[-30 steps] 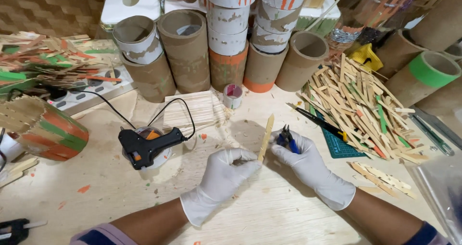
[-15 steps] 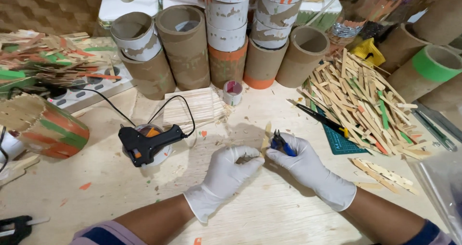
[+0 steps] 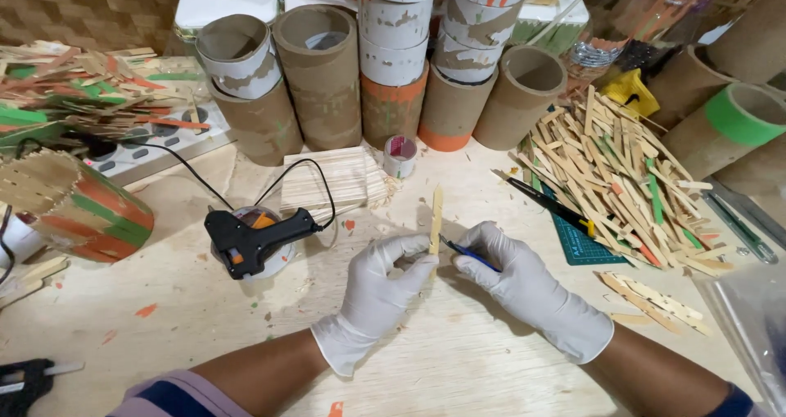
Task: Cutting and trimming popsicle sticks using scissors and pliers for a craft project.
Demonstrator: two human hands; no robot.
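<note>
stick [image 3: 436, 212] upright near table [image 3: 458, 360] middle, pinched low in left hand [image 3: 378, 290]. since a second ago tilted from a lean to near vertical, hands drawn closer. right hand [image 3: 524, 282] closed on blue-handled tool [image 3: 468, 255], tip touching stick's lower edge; looks like trimming under way. just left, black glue gun [image 3: 255, 238] resting on a round lid, cord running far. far behind, stack of flat sticks [image 3: 336, 179], small tape roll [image 3: 399, 155], cardboard tubes [image 3: 385, 73]. right, loose stick pile [image 3: 622, 171] beside green mat [image 3: 585, 245].
</note>
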